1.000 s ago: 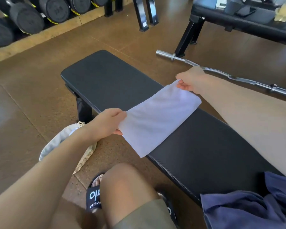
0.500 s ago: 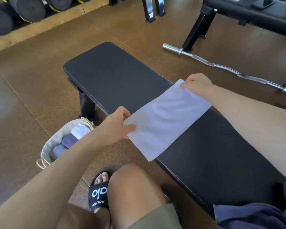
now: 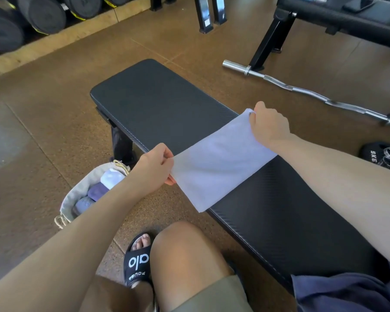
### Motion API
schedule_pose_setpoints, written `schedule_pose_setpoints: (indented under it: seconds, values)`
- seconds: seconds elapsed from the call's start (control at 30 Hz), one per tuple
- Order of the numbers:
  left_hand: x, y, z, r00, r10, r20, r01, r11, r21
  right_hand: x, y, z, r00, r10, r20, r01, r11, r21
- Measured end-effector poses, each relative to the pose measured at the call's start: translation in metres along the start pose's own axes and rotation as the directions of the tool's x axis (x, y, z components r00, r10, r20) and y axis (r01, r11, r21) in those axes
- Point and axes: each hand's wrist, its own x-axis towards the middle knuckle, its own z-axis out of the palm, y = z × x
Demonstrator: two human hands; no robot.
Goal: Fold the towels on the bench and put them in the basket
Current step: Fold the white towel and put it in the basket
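A white towel (image 3: pixel 221 161), folded into a long strip, lies across the black bench (image 3: pixel 167 109), its near end hanging past the front edge. My left hand (image 3: pixel 154 168) pinches its near left corner. My right hand (image 3: pixel 269 124) pinches its far corner on the bench top. A beige fabric basket (image 3: pixel 74 199) stands on the floor left of the bench leg, holding folded white, purple and grey towels. A crumpled dark blue towel (image 3: pixel 347 291) lies on the bench at the bottom right.
A curl bar (image 3: pixel 302 91) lies on the floor behind the bench, with a 5 kg weight (image 3: pixel 378 155) near it. A second bench (image 3: pixel 338 16) stands at the back right, dumbbells (image 3: pixel 43 12) at the back left. My knee and sandalled foot (image 3: pixel 139 260) are in front.
The view has tilted down, showing more of the basket. Both hands keep their hold on the towel; my right hand now grips the far corner from above.
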Motion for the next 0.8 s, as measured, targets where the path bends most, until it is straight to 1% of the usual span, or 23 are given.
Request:
schedule_pose_setpoints:
  seconds: [0.07, 0.2, 0.33, 0.4, 0.47, 0.5, 0.53, 0.57, 0.6, 0.63, 0.67, 0.7, 0.73, 0.77, 0.8]
  values:
    - [0.001, -0.001, 0.001, 1.0, 0.018, -0.003, -0.018, 0.999, 0.032, -0.002, 0.0, 0.004, 1.0, 0.005, -0.027, -0.005, 1.0, -0.008]
    - [0.004, -0.004, 0.003, 0.994, 0.1, -0.039, -0.092, 0.983, 0.161, -0.001, 0.001, 0.01, 0.998, -0.002, -0.07, 0.0, 0.999, -0.032]
    - [0.006, -0.007, 0.009, 0.977, 0.194, -0.092, -0.149, 0.92, 0.361, -0.001, 0.001, 0.012, 0.996, -0.005, -0.09, -0.002, 0.997, -0.082]
    - [0.007, -0.007, 0.012, 0.977, 0.192, -0.095, -0.125, 0.872, 0.474, -0.003, -0.001, 0.007, 0.992, -0.041, -0.123, 0.018, 0.982, -0.186]
    - [0.004, 0.001, 0.012, 0.976, 0.169, -0.138, -0.052, 0.794, 0.606, -0.008, -0.007, -0.001, 0.967, -0.132, -0.219, 0.063, 0.954, -0.295]
    - [0.002, 0.009, 0.012, 0.965, 0.193, -0.177, -0.023, 0.734, 0.679, -0.012, -0.014, -0.006, 0.941, -0.195, -0.278, 0.106, 0.947, -0.304]
    - [-0.002, 0.019, 0.013, 0.944, 0.254, -0.212, -0.015, 0.671, 0.741, -0.02, -0.022, -0.01, 0.903, -0.269, -0.334, 0.181, 0.945, -0.273]
    - [-0.005, 0.03, 0.016, 0.909, 0.348, -0.23, -0.039, 0.62, 0.784, -0.03, -0.03, -0.011, 0.871, -0.345, -0.349, 0.282, 0.934, -0.219]
    - [-0.008, 0.041, 0.022, 0.86, 0.461, -0.22, -0.101, 0.575, 0.812, -0.041, -0.038, -0.01, 0.85, -0.405, -0.338, 0.374, 0.914, -0.154]
    - [-0.012, 0.05, 0.031, 0.803, 0.568, -0.178, -0.199, 0.539, 0.818, -0.053, -0.045, -0.008, 0.848, -0.437, -0.301, 0.432, 0.898, -0.087]
    - [-0.018, 0.057, 0.044, 0.751, 0.65, -0.117, -0.311, 0.504, 0.806, -0.063, -0.049, -0.005, 0.872, -0.429, -0.238, 0.435, 0.9, -0.029]
    - [-0.025, 0.059, 0.058, 0.727, 0.685, -0.043, -0.408, 0.482, 0.775, -0.07, -0.048, 0.0, 0.911, -0.385, -0.148, 0.39, 0.921, 0.007]
    - [-0.031, 0.057, 0.071, 0.749, 0.662, 0.026, -0.46, 0.491, 0.74, -0.074, -0.045, 0.006, 0.944, -0.326, -0.048, 0.327, 0.945, 0.014]
    - [-0.035, 0.052, 0.081, 0.807, 0.585, 0.086, -0.456, 0.523, 0.721, -0.075, -0.04, 0.011, 0.962, -0.272, 0.036, 0.273, 0.962, -0.011]
    - [-0.037, 0.046, 0.086, 0.865, 0.483, 0.134, -0.416, 0.542, 0.731, -0.076, -0.035, 0.015, 0.967, -0.244, 0.077, 0.247, 0.968, -0.04]
